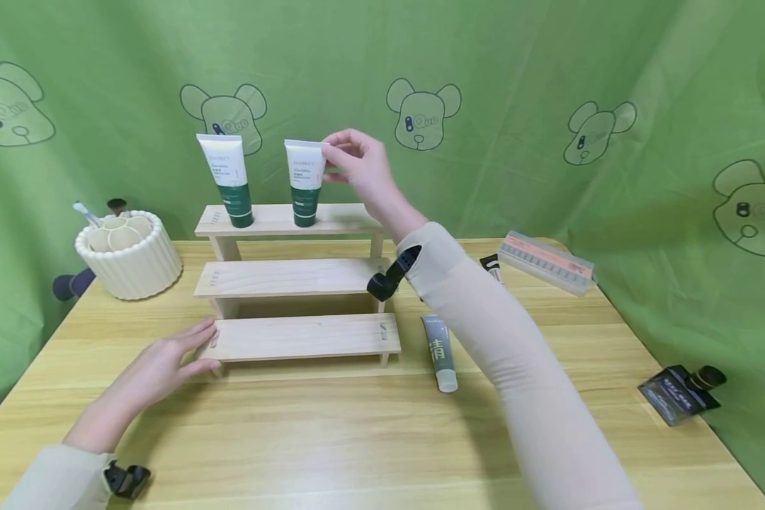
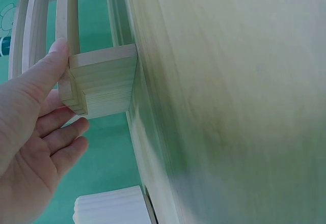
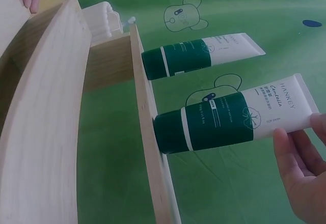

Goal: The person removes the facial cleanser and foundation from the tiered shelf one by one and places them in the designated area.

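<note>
The right hand has a narrow grip: thumb and fingers pinch the crimped upper corner of a white-and-green Hankey Centella tube. That tube stands cap down on the top tier of a three-tier wooden display shelf, and its cap appears to meet the board near the front edge. A matching Hankey tube stands to its left, a gap between them. The left hand holds the left end of the bottom tier, thumb at the front edge.

For a steady stand, the whole cap face should bear on the wood, slightly back from the edge if there is room. A tall tube on a small cap probably tips easily, so the pinch is best loosened only once the body balances by itself, with the fingers drawn straight off sideways. Light pressure from the left hand is enough; a push could shift the shelf on the counter and topple both tubes.
</note>
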Demonstrator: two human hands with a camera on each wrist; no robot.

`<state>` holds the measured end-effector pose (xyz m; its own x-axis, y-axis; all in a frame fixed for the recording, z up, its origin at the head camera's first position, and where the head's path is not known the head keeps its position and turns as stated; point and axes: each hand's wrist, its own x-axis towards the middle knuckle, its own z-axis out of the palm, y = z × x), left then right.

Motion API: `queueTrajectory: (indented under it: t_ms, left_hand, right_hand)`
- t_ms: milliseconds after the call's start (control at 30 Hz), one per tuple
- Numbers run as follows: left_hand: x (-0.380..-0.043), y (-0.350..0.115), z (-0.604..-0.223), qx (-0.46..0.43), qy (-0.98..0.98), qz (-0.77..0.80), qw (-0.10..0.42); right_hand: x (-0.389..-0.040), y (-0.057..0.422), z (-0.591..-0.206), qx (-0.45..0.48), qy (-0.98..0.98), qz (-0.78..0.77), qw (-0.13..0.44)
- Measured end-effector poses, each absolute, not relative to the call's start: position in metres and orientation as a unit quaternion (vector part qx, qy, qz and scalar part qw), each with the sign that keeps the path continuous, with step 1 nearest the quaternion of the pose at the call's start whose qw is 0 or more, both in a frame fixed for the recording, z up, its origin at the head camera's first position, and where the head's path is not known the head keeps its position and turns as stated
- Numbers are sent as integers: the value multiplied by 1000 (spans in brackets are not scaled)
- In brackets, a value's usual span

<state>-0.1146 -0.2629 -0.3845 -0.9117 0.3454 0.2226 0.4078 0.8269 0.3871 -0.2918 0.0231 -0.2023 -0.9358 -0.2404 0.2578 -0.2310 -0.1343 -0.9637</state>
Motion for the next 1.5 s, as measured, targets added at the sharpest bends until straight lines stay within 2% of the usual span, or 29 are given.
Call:
queueTrajectory:
  t_ms: [433,800,933,1167,1500]
  left_hand:
    - [-117,-263,-386,-195,-954,-219,68]
    - [-118,-263,-387,-200,-953,-217,69]
    - [-118,-263,-386,-199,-953,-218,67]
    - [-117,-263,-385,-197,-953,-219,65]
    - [-116,-264,-386,-196,-954,-218,68]
  right_hand:
    - [-269,71,-213,-187,648,-739,-8]
    - [-257,132,-243,-159,677,-719,-18]
    - [-254,153,-256,-129,669,-732,-12]
    - [-249,193,-273,-130,632,-764,-3]
    - [-246,236,-298,-103,665,-739,31]
